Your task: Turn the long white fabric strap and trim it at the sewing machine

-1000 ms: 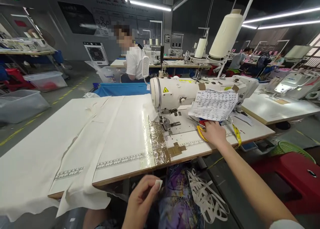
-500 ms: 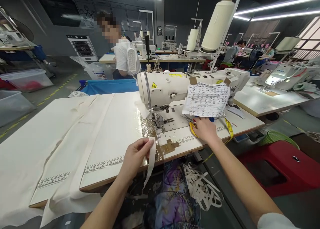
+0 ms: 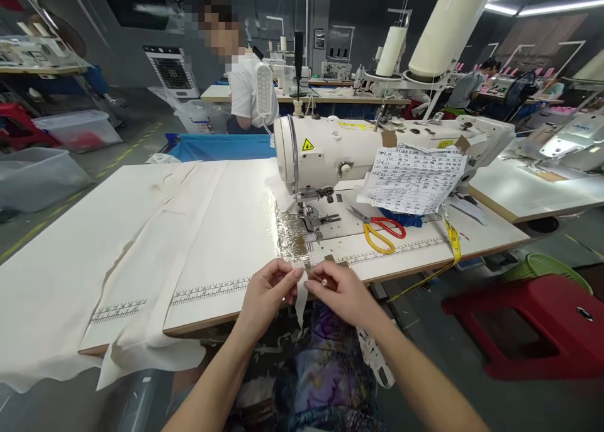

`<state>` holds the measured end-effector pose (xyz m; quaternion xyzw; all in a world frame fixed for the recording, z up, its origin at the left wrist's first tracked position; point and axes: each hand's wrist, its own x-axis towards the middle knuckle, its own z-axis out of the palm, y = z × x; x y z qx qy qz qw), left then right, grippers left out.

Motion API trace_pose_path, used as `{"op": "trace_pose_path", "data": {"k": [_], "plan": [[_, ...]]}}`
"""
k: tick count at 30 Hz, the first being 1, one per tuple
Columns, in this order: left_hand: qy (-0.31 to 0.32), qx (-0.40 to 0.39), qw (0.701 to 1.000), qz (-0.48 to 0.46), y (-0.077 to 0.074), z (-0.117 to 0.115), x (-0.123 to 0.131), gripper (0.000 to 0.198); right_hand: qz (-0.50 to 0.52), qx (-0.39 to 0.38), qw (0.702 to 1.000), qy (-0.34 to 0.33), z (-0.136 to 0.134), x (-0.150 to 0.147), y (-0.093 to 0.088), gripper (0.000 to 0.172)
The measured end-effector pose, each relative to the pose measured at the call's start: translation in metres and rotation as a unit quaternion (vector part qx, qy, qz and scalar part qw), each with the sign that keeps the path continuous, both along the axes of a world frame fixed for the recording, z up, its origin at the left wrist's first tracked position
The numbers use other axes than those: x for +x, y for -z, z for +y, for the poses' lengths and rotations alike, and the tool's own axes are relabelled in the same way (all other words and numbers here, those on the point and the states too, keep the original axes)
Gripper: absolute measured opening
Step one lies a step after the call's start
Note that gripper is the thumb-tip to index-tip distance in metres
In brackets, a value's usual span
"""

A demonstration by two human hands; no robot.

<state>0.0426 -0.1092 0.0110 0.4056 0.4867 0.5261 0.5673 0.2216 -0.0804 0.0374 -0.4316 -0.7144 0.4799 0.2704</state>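
Observation:
My left hand point(image 3: 270, 293) pinches a short white fabric strip point(image 3: 301, 297) at the table's front edge, and the strip's pointed end hangs down. From the other side, my right hand point(image 3: 343, 292) has its thumb and fingertips closed at the strip's right edge. Just beyond both hands is the sewing machine point(image 3: 368, 155), its presser foot area point(image 3: 314, 221) above a shiny taped patch point(image 3: 291, 236). A pair of scissors point(image 3: 380, 231) with one red and one yellow handle lies on the machine bed, apart from my hands.
A handwritten paper point(image 3: 415, 179) is taped to the machine, and a yellow tape measure point(image 3: 453, 240) hangs over the table edge. Cream fabric point(image 3: 141, 231) covers the table's left. A red stool point(image 3: 528, 325) stands at right. Another person point(image 3: 243, 86) is behind the table.
My right hand has left the scissors lying on the machine bed and come left to the fabric strip. My left hand keeps its pinch on the strip. The view has shifted slightly.

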Motion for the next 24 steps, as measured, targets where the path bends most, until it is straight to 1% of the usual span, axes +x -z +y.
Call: {"op": "trace_pose_path", "data": {"k": [2,5,8,14,24], "plan": [[0.004,-0.005,1.000,-0.016,0.000,-0.006,-0.001,0.040,0.067,-0.031,0.997,0.013,-0.014,-0.019,0.014,0.030],[0.024,-0.008,0.999,-0.030,0.000,-0.010,-0.006,0.039,0.128,-0.068,0.988,0.043,-0.015,-0.031,0.022,0.034],[0.046,-0.008,0.997,-0.056,0.001,-0.012,-0.012,0.038,0.163,-0.100,0.980,0.050,-0.008,-0.032,0.023,0.037],[0.057,-0.016,0.995,-0.086,0.002,-0.013,-0.014,0.037,0.207,-0.175,0.962,0.026,-0.005,-0.030,0.019,0.040],[0.048,-0.016,0.997,-0.064,-0.001,-0.012,-0.013,0.041,0.206,-0.214,0.955,0.014,-0.004,-0.031,0.012,0.045]]}}
